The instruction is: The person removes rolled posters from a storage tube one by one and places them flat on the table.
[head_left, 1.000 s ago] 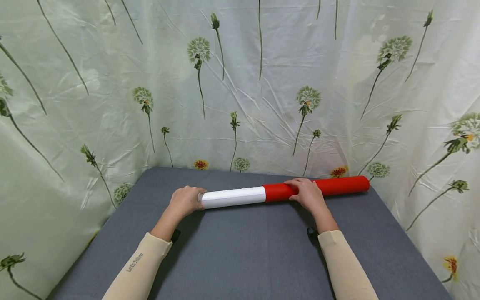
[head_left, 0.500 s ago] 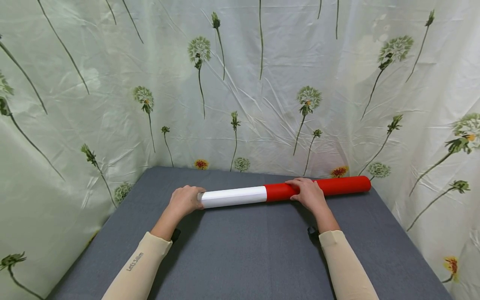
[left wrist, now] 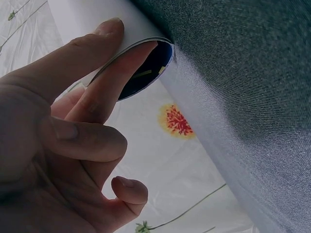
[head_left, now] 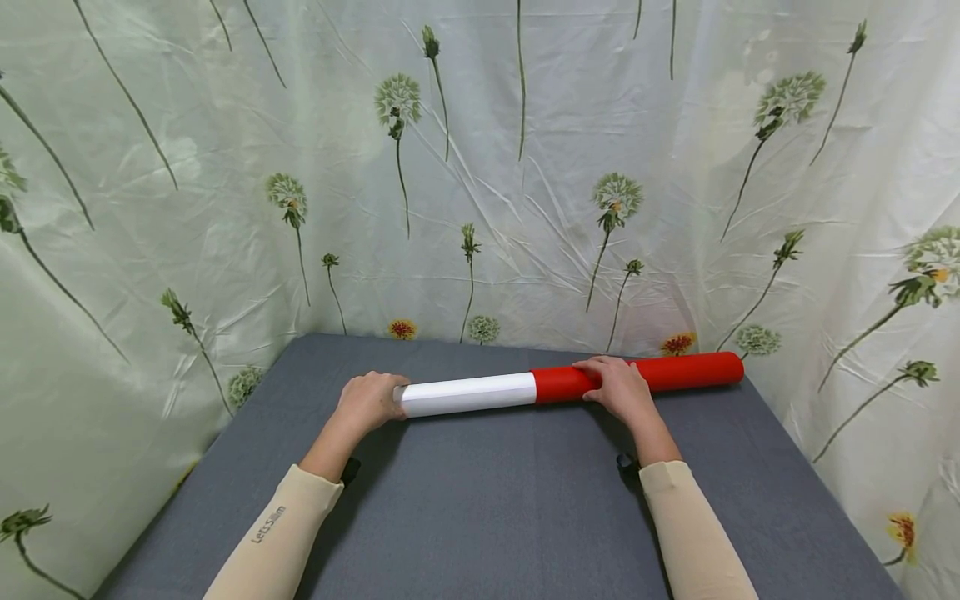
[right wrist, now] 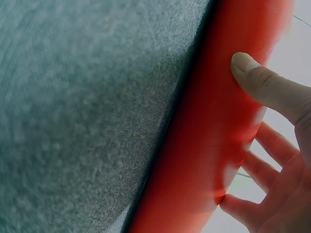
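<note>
Head view: the left hand (head_left: 369, 400) pinches the white tube (head_left: 468, 395) at its end; the right hand (head_left: 618, 390) grips the red tube (head_left: 690, 372), in line on the surface (head_left: 480, 500). Any sliding should stay straight. Left wrist view: thumb outside, finger inside the opening; pinching lightly should avoid creases. Right wrist view: thumb and fingers span the red tube; squeezing might bind it.

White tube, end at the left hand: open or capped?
Open: the left wrist view shows the white tube hollow, with a finger of the left hand inside.
</note>
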`<state>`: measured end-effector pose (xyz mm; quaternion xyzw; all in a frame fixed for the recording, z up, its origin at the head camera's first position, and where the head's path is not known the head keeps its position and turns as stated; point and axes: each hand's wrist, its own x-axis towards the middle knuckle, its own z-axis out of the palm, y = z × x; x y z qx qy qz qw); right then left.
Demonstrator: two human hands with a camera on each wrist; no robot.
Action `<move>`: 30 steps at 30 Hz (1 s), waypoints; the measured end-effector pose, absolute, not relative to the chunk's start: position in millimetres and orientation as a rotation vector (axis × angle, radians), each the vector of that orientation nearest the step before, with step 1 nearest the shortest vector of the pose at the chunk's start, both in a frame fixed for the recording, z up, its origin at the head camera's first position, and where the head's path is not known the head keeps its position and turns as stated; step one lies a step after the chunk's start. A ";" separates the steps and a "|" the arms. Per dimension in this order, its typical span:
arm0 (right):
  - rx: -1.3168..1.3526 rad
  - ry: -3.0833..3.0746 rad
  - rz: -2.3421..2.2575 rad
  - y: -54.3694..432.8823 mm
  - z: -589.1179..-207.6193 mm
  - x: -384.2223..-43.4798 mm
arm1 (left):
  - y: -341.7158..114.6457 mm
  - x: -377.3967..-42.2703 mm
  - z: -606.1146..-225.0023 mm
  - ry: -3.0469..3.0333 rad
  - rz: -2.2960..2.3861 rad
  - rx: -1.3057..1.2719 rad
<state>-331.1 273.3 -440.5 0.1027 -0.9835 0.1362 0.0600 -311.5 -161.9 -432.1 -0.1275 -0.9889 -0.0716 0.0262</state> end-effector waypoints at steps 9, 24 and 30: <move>0.314 -2.980 0.418 274.1 -439.2 -331.2 | -163.1 -310.9 -431.3 -3.056 -0.236 -0.387; 0.314 -2.969 0.418 280.0 -441.2 -331.3 | -164.9 -309.0 -430.9 -3.045 -0.243 -0.394; 0.308 -2.970 0.418 281.8 -441.1 -332.1 | -164.5 -309.5 -430.9 -3.045 -0.233 -0.395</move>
